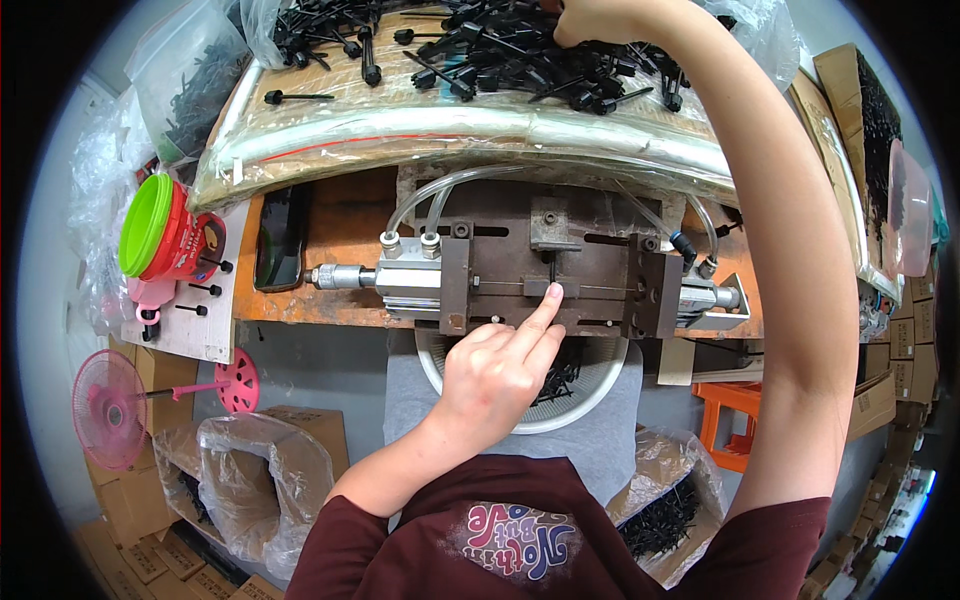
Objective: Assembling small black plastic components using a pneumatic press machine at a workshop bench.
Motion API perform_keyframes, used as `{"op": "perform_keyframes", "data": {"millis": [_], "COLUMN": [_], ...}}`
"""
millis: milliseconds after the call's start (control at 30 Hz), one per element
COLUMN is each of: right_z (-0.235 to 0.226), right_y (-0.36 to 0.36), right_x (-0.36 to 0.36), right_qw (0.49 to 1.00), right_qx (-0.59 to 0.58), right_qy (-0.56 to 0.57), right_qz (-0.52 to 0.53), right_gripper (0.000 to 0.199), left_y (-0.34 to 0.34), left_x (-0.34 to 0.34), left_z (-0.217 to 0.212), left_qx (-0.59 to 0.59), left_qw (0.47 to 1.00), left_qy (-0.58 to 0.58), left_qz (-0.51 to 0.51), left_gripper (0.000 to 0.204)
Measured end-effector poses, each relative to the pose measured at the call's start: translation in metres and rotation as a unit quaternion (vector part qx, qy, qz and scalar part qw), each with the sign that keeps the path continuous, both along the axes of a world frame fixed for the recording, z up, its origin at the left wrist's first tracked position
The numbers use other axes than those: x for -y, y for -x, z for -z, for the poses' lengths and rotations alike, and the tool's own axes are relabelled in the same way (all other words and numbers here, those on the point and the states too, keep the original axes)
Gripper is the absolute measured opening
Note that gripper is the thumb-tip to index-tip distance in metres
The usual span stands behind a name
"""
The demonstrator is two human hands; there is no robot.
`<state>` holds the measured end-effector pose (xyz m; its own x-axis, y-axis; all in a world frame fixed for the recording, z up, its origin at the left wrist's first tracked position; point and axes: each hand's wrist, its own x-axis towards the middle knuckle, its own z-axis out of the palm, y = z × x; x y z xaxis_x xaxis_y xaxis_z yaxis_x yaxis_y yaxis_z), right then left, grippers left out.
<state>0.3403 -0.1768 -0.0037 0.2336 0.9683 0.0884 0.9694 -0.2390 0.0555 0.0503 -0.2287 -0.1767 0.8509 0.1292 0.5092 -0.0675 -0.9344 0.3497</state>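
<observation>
Index finger of the left hand (495, 375) points forward and its tip touches a small black pin (551, 272) that stands upright in the middle of the metal press fixture (600, 275); the other fingers are curled in. The right hand (590, 20) reaches far up into the pile of black plastic parts (500, 50) on the plastic-covered shelf (400, 125); I cannot tell if it grips anything. A white bowl (585, 395) with dark parts sits just under the fixture.
</observation>
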Motion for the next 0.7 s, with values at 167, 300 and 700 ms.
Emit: {"op": "perform_keyframes", "data": {"millis": [167, 300, 700], "right_z": [-0.018, -0.021, -0.008], "right_y": [-0.003, -0.007, -0.014], "right_x": [0.028, 0.046, 0.101], "right_qw": [0.997, 0.97, 0.73], "right_qx": [-0.07, -0.176, -0.522], "right_qy": [-0.018, -0.127, -0.428], "right_qz": [0.037, 0.113, 0.102], "right_gripper": [0.038, 0.032, 0.009], "left_y": [-0.001, 0.0, 0.016], "left_x": [0.0, -0.003, -0.003], "left_z": [0.001, 0.0, -0.026], "left_qx": [0.003, -0.003, -0.025], "left_qw": [1.0, 1.0, 0.989], "left_qy": [0.003, 0.008, 0.078], "left_qz": [0.009, 0.014, 0.124], "left_gripper": [0.022, 0.022, 0.034]}}
